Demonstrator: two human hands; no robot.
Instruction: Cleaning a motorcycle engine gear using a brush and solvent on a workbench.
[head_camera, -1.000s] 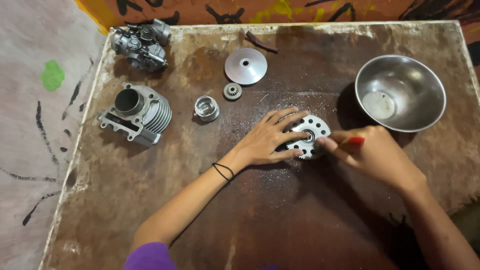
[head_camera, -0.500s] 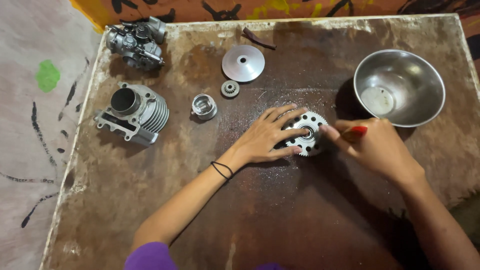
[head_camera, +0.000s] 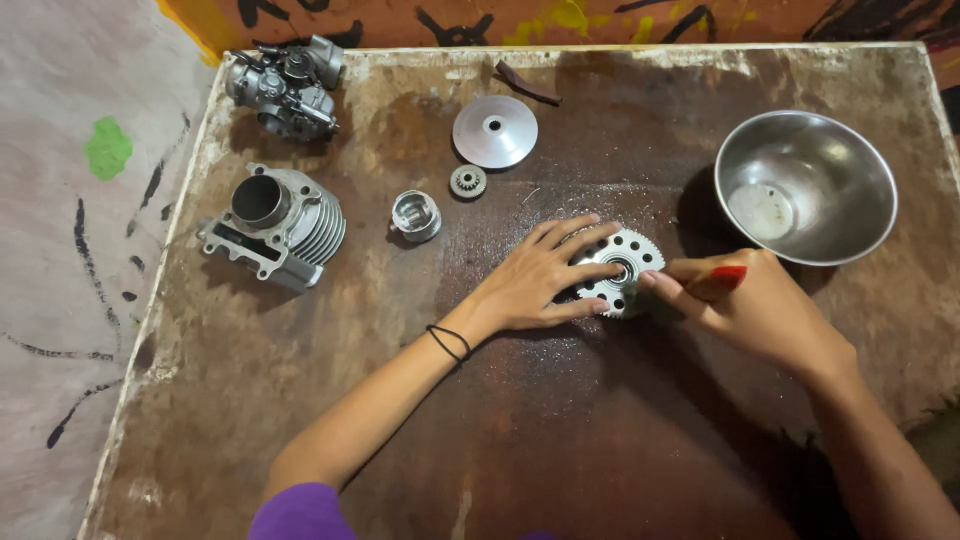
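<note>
Head view. My left hand (head_camera: 535, 275) lay flat, fingers spread, pressing the toothed metal sprocket (head_camera: 622, 270) onto the table (head_camera: 560, 440); it pinned the disc rather than clenching it. My right hand (head_camera: 750, 305), touching the sprocket's near-right edge, was closed around a red-handled tool (head_camera: 727, 280) whose tip was hidden. Just beyond the right hand stood a round, shiny steel bowl (head_camera: 806, 185). Beyond the left hand lay a smooth conical pulley plate (head_camera: 494, 131), a small gear (head_camera: 467, 181) and a piston (head_camera: 416, 215). Further left sat a finned cylinder block (head_camera: 275, 225) and a carburettor (head_camera: 287, 85). The tabletop was worn, stained brown and rough.
</note>
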